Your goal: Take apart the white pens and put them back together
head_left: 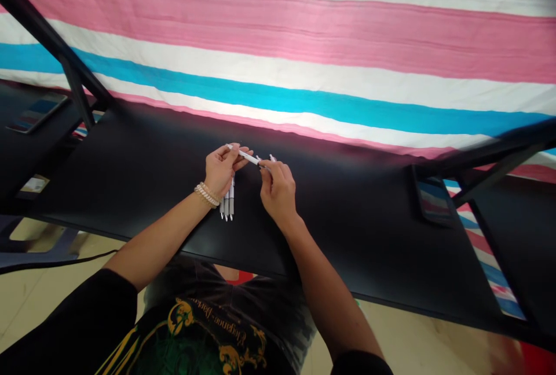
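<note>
A white pen (248, 157) is held slantwise above the black table, one end in each hand. My left hand (220, 170), with a beaded bracelet (207, 195) at the wrist, pinches its upper-left end between thumb and fingers. At the other end, my right hand (278, 188) closes its fingertips around the pen and partly hides it. Several white-and-grey pens (226, 204) lie side by side on the table below my left hand, their upper ends covered by it. Just behind my right fingers shows a small white piece (272, 158), perhaps another pen's end.
The black table (347, 224) runs across in front of me. Beyond it hangs a striped pink, white and blue cloth (304, 73). Black slanted supports stand at left (56, 44) and right (490, 149). A dark flat panel (432, 195) is near the right one.
</note>
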Demonstrator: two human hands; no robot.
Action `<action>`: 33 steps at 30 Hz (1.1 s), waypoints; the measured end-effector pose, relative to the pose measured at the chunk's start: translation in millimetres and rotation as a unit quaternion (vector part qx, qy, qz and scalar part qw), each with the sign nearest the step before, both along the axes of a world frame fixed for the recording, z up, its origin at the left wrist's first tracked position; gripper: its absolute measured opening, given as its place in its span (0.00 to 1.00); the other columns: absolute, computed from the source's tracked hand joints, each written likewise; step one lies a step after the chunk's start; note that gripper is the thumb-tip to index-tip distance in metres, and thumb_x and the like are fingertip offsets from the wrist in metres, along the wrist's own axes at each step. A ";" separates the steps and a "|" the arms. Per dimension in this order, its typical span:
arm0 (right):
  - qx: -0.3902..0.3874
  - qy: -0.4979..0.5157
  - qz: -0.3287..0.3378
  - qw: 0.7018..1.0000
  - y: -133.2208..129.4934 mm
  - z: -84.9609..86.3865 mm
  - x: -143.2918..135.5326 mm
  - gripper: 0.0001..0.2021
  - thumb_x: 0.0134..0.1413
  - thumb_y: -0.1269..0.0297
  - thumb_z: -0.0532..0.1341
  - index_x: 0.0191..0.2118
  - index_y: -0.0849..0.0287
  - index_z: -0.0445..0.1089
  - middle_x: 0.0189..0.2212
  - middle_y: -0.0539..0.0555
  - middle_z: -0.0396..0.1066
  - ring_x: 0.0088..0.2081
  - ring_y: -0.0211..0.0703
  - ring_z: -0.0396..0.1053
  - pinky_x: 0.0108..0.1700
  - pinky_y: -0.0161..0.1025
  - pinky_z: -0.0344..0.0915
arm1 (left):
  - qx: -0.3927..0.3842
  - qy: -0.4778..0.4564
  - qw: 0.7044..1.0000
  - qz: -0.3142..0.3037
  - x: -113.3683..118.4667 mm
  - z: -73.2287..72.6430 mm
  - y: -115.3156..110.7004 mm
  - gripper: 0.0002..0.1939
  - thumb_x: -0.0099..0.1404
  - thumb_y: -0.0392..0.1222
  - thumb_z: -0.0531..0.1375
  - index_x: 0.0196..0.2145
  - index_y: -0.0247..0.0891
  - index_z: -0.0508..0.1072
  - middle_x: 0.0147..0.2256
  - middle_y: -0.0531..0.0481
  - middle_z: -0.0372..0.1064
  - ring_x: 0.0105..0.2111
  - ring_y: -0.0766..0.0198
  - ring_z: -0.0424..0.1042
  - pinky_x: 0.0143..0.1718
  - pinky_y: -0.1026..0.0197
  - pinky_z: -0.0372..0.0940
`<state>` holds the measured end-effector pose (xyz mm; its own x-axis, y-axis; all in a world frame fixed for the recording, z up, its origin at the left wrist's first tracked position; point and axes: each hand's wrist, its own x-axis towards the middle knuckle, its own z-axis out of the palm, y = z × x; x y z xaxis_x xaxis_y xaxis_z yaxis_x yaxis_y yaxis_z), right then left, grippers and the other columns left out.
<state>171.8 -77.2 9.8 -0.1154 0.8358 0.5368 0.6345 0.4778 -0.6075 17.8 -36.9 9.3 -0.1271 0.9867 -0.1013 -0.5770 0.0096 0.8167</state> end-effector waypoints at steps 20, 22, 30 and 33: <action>-0.024 0.105 -0.006 0.994 0.2 -2.1 3.4 0.21 0.63 0.64 0.60 0.59 0.52 0.56 0.42 0.55 0.73 0.35 0.42 0.74 0.36 0.40 0.72 | 0.002 -0.015 1.000 0.002 -5.0 -0.1 4.1 0.14 0.58 0.44 0.71 0.36 0.32 0.74 0.37 0.41 0.78 0.42 0.55 0.80 0.51 0.48 0.73; -0.016 0.095 0.003 0.995 -0.6 -1.2 3.2 0.20 0.64 0.64 0.59 0.59 0.52 0.57 0.42 0.55 0.74 0.36 0.42 0.74 0.39 0.41 0.73 | 0.003 -0.011 1.000 0.003 -5.4 0.4 4.0 0.15 0.58 0.44 0.71 0.36 0.32 0.74 0.37 0.41 0.78 0.42 0.55 0.80 0.51 0.49 0.73; -0.042 0.087 -0.014 0.995 -0.6 2.7 5.6 0.15 0.65 0.60 0.58 0.54 0.54 0.59 0.34 0.51 0.74 0.31 0.41 0.74 0.35 0.38 0.71 | -0.002 -0.002 1.000 0.000 -4.7 2.9 2.6 0.16 0.57 0.46 0.72 0.36 0.32 0.74 0.37 0.41 0.79 0.41 0.54 0.80 0.49 0.50 0.74; -0.054 0.102 -0.019 0.993 -1.3 4.0 4.8 0.12 0.65 0.60 0.58 0.51 0.54 0.59 0.33 0.50 0.75 0.29 0.40 0.73 0.33 0.37 0.70 | -0.005 0.005 1.000 0.001 -4.1 3.7 1.9 0.17 0.56 0.47 0.72 0.36 0.32 0.74 0.37 0.41 0.79 0.41 0.55 0.80 0.49 0.51 0.74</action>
